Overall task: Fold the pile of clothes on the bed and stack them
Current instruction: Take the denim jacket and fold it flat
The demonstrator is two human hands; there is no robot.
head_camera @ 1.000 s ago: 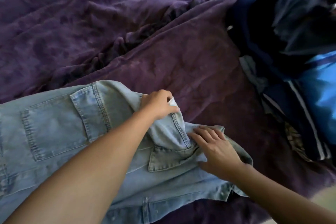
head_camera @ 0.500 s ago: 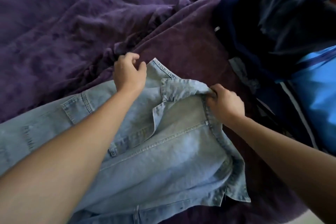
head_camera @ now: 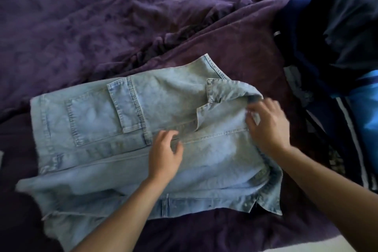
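My right hand (head_camera: 268, 129) is at the neck of the shirt (head_camera: 214, 161). Thumb and fingers are curled in on the cloth just under the collar (head_camera: 225, 90), pinching it as far as the blur lets me tell. My left hand (head_camera: 164, 155) sits on the front, near the middle, with its fingers loosely bent and nothing in them.

The shirt lies spread on the bed (head_camera: 102, 26). Its long axis runs across me, with the collar to my right and the hem (head_camera: 38, 129) far out to my left. So the length to be folded lies leftward from both hands, and my left hand is the nearer to it. I judge the right should pin the neck while the left works the body. The unfolded pile (head_camera: 337, 37) is just beyond my right hand.
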